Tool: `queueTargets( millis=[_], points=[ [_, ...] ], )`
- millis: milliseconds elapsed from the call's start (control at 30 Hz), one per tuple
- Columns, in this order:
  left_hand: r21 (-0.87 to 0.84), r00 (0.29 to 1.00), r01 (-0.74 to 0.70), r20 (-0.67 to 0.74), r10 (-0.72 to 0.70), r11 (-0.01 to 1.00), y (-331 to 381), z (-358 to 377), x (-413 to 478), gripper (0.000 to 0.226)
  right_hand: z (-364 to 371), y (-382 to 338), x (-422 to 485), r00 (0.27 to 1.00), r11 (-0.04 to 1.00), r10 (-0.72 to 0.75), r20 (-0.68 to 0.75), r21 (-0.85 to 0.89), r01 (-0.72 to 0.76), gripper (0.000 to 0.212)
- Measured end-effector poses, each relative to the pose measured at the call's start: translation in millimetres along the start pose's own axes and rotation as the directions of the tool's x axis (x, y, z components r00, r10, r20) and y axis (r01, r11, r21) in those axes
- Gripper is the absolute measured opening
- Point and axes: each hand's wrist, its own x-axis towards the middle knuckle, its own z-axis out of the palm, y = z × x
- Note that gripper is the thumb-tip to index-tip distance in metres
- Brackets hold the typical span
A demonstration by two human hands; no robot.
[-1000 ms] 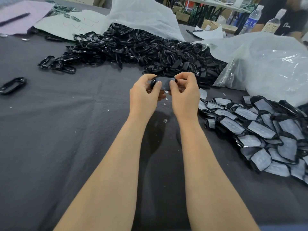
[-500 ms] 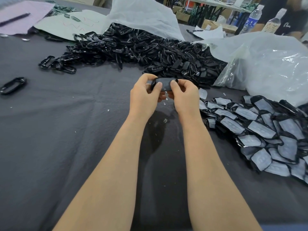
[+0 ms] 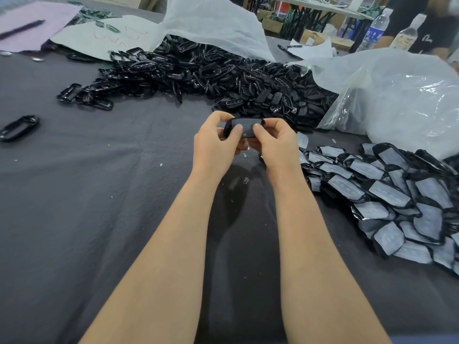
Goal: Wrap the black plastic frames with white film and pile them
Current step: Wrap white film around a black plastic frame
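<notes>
In the middle of the frame both hands are holding one black plastic frame (image 3: 244, 125) up above the grey-clothed tabletop (image 3: 99, 199). The left hand (image 3: 215, 145) is gripping its left end with curled fingers, and the right hand (image 3: 276, 146) is gripping its right end the same way. Both thumbs (image 3: 237, 130) are pressing on the frame's upward face, which is showing dull grey rather than glossy black.

A large heap of bare black frames (image 3: 218, 75) is lying across the upper centre, spilling from a clear plastic bag (image 3: 397, 100) at upper right. A pile of film-covered frames (image 3: 387, 194) is spreading along the right edge, just beside the right forearm, their pale faces overlapping like scales. One lone black frame (image 3: 18, 127) is lying at the left edge, well apart from the heap. A crumpled white sheet (image 3: 211, 23) is rising behind the heap. Small white scraps (image 3: 245, 155) are lying on the cloth below the hands.
</notes>
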Motion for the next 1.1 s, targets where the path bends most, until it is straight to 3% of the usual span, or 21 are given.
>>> queueTargets(
  millis=[133, 333, 533, 733, 900, 1100],
  points=[
    [-0.007, 1.0, 0.01, 0.011, -0.01, 1.0, 0.4, -1.8, 1.4, 0.023, 0.5, -0.5, -0.8, 1.0, 1.0, 0.022, 0.008, 0.004, -0.022, 0.002],
    [-0.091, 0.997, 0.08, 0.014, -0.08, 0.993, 2.6, -0.8, -0.4, 0.014, 1.0, -2.2, -1.8, 0.999, 1.0, 0.025, -0.026, 0.001, -0.025, 0.014],
    [-0.019, 0.996, 0.085, -0.013, -0.085, 0.996, 0.9, -1.3, 0.5, 0.017, 0.8, -2.5, -3.4, 0.997, 0.997, 0.08, 0.002, -0.01, -0.08, 0.009],
    [-0.029, 0.994, 0.095, -0.044, -0.096, 0.995, -1.9, -0.5, 0.5, 0.006, 5.1, -4.3, -6.6, 1.0, 0.966, -0.025, 0.005, -0.255, 0.026, 0.01],
    [0.039, 0.996, 0.083, 0.012, -0.084, 0.996, -0.9, 5.0, -1.3, 0.019, 1.9, -5.9, -8.2, 0.998, 0.971, -0.025, -0.054, -0.239, 0.011, 0.014],
    [-0.084, 0.993, 0.081, 0.092, -0.074, 0.993, 18.3, 30.4, 2.5, 0.021, -24.7, -21.1, -9.6, 0.986, 0.957, -0.112, -0.127, -0.28, 0.072, 0.017]
  ],
)
